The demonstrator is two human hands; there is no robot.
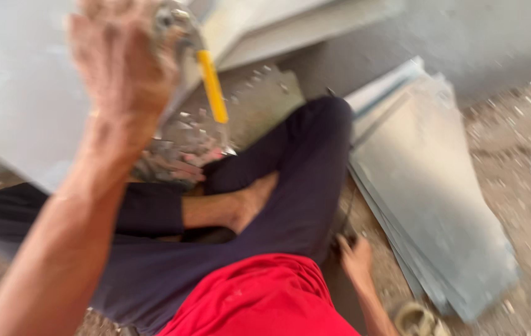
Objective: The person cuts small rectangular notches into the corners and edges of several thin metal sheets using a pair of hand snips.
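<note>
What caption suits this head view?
Seated cross-legged, left hand raises a yellow-handled tool beside stacked metal sheets.

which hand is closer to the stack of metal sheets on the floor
Right. The right hand is low beside the stack of metal sheets; the left hand is raised far across, at the yellow-handled tool.

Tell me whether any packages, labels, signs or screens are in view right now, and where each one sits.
None show in this blurred head view: no package, label, sign or screen.
What does show: a stack of grey metal sheets on the ground to the right.
A yellow-handled tool at the raised left hand.
The right hand low, near the ground.
</note>
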